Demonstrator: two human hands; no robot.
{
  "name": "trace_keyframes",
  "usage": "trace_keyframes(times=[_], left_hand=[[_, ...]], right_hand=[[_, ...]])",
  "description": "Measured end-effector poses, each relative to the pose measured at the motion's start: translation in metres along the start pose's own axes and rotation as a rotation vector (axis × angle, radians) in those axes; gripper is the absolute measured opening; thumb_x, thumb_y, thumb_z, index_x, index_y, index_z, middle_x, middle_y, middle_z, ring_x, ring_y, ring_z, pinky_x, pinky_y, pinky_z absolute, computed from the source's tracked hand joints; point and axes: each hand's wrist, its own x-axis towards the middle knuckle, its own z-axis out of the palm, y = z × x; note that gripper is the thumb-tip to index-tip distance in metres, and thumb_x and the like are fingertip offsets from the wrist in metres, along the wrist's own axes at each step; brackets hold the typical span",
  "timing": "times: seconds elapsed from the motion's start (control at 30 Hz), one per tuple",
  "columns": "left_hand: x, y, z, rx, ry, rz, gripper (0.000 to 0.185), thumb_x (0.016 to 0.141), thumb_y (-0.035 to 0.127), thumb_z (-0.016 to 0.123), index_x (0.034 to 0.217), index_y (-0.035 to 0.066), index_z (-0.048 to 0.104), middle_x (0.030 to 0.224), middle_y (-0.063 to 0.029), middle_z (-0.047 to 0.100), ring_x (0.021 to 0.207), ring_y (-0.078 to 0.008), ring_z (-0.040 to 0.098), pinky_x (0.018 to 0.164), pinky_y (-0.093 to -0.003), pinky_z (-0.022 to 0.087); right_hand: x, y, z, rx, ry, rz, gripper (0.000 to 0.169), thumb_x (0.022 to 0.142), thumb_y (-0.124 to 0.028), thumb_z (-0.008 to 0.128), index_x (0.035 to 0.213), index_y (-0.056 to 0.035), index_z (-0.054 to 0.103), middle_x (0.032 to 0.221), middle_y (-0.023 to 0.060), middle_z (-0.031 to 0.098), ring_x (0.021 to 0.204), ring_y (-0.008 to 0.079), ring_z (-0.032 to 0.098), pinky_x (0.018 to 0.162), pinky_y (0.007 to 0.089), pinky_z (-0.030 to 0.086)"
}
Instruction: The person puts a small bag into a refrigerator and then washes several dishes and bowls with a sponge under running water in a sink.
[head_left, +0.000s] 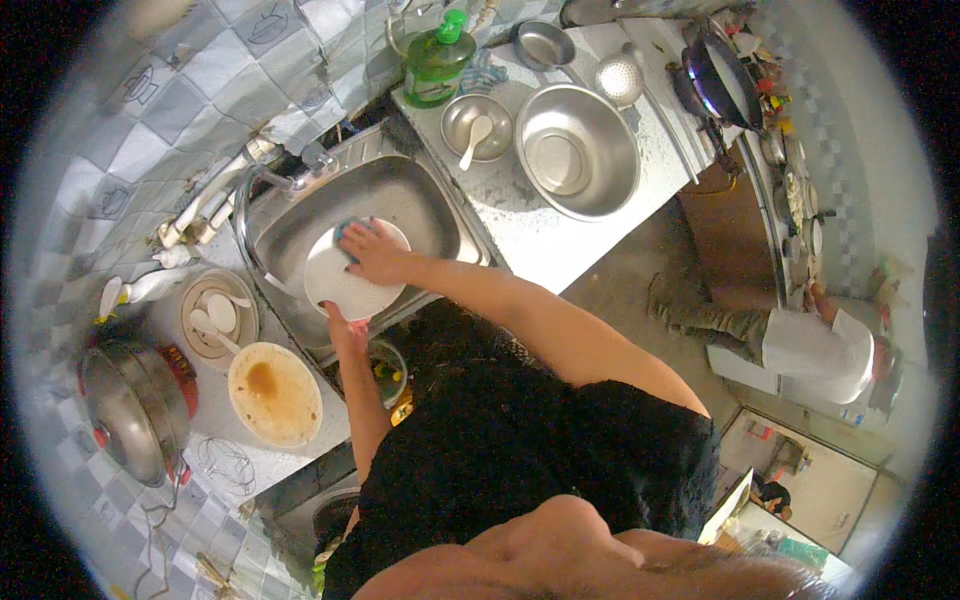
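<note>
A white plate (352, 281) is tilted over the stainless-steel sink (420, 191). Its near rim is gripped by my left hand (346, 328), the thumb on top and the other fingers mostly hidden beneath. Against the plate's upper face, my right hand (373, 253) presses a blue-green scrubber (346, 231), mostly covered by the fingers. The curved faucet (247, 217) reaches over the sink's left side, close to the plate. On the left counter lies a soiled oval plate (276, 394) with brown sauce on it, beside stacked bowls (251, 315) holding white spoons (221, 311).
Right of the sink stand a large steel basin (577, 154), a small steel bowl (457, 139) with a spoon, a skimmer (619, 79) and a green soap bottle (439, 64). A lidded steel pot (139, 412) occupies the far left. Another person (814, 349) stands at the opposite counter.
</note>
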Motion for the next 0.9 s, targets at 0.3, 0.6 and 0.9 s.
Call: trace_keyframes(times=[0.3, 0.6, 0.9], left_hand=[[-0.017, 0.010, 0.019, 0.135, -0.062, 0.018, 0.068, 0.087, 0.055, 0.047, 0.133, 0.007, 0.035, 0.129, -0.0071, 0.048, 0.115, -0.0226, 0.049, 0.091, -0.0383, 0.044], [-0.020, 0.012, 0.009, 0.164, 0.077, 0.148, 0.061, 0.092, 0.052, 0.038, 0.128, 0.002, 0.039, 0.125, -0.0086, 0.050, 0.110, -0.0244, 0.051, 0.091, -0.0388, 0.041], [-0.041, 0.008, 0.018, 0.092, 0.159, 0.177, 0.067, 0.093, 0.049, 0.037, 0.132, -0.005, 0.030, 0.128, -0.0156, 0.045, 0.109, -0.0266, 0.053, 0.090, -0.0387, 0.044]], right_hand=[[-0.009, -0.031, 0.019, 0.411, -0.182, -0.224, 0.054, 0.092, -0.035, 0.036, 0.137, -0.0062, 0.031, 0.145, 0.0155, 0.026, 0.136, 0.0287, 0.020, 0.109, 0.0485, 0.014], [-0.048, -0.055, 0.013, 0.098, -0.207, 0.177, 0.049, 0.094, -0.024, 0.034, 0.137, -0.0020, 0.030, 0.146, 0.0160, 0.024, 0.135, 0.0286, 0.022, 0.107, 0.0491, 0.018], [0.017, -0.013, 0.014, 0.050, 0.085, -0.149, 0.050, 0.088, -0.028, 0.047, 0.131, -0.0031, 0.039, 0.143, 0.0155, 0.030, 0.134, 0.0280, 0.025, 0.108, 0.0497, 0.014]])
